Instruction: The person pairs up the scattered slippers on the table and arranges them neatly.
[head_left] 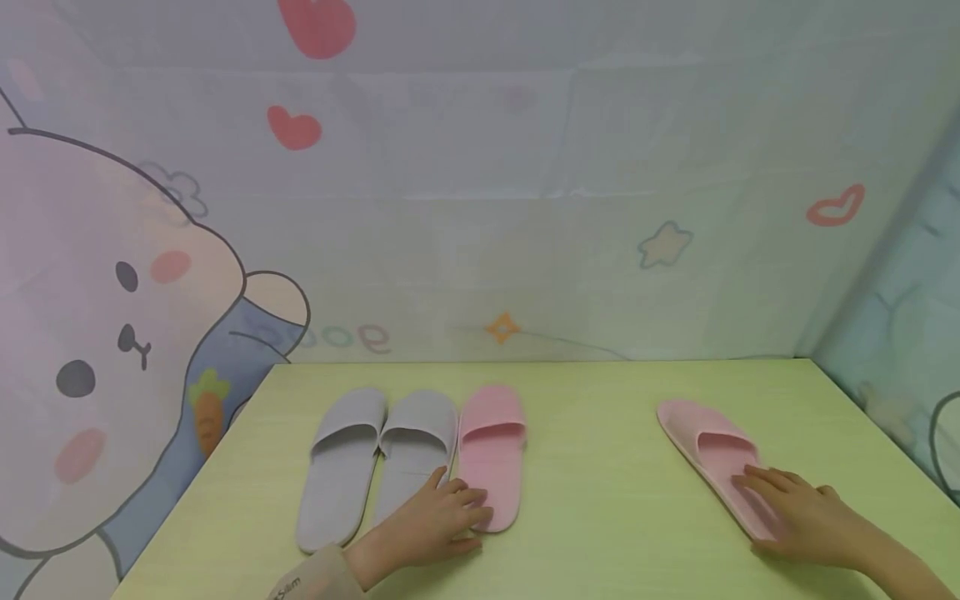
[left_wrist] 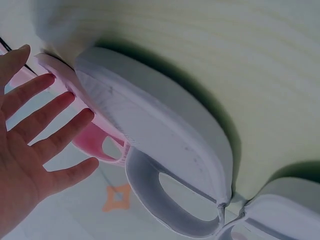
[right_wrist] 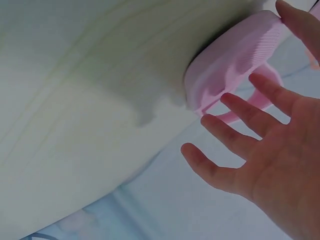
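Observation:
Two grey slippers, the outer one [head_left: 341, 475] and the inner one [head_left: 416, 450], lie side by side on the left of the table, toes pointing away. Against them is a pink slipper [head_left: 491, 454]. My left hand [head_left: 431, 521] hovers over the heel ends of the inner grey and the pink slipper, fingers spread in the left wrist view. Farther right, a second pink slipper [head_left: 720, 454] lies slanted, its toe to the far left. Over its heel end is my right hand [head_left: 813, 517], fingers spread and thumb tip right at the heel edge [right_wrist: 272, 17].
The light green table [head_left: 592, 500] ends at a pale fabric backdrop [head_left: 465, 275] printed with hearts, a star and a large cartoon animal [head_left: 97, 333]. A bluish fabric side [head_left: 907, 358] hangs along the right edge.

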